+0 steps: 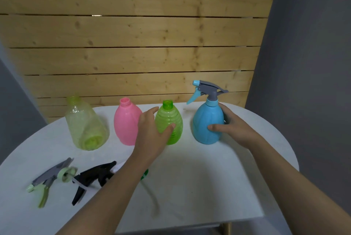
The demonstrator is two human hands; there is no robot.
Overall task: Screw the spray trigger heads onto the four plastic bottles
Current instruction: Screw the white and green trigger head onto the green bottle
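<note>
A blue bottle (206,120) stands at the right of the white table (199,177) with a grey and blue trigger head (208,88) on its neck; my right hand (231,126) wraps its right side. My left hand (152,130) grips the small green ribbed bottle (171,118), whose neck is bare. A pink bottle (125,122) and a pale yellow-green clear bottle (83,124) stand further left, both without heads. Loose on the table at front left lie a grey and light-green trigger head (51,177) and a black one (93,177). A green-collared head (144,174) lies partly hidden under my left forearm.
A wooden slat wall (133,44) rises right behind the table. The rounded table edge runs along the front and right, with grey floor (303,63) beyond it. A clear dip tube (152,194) trails across the table's front middle.
</note>
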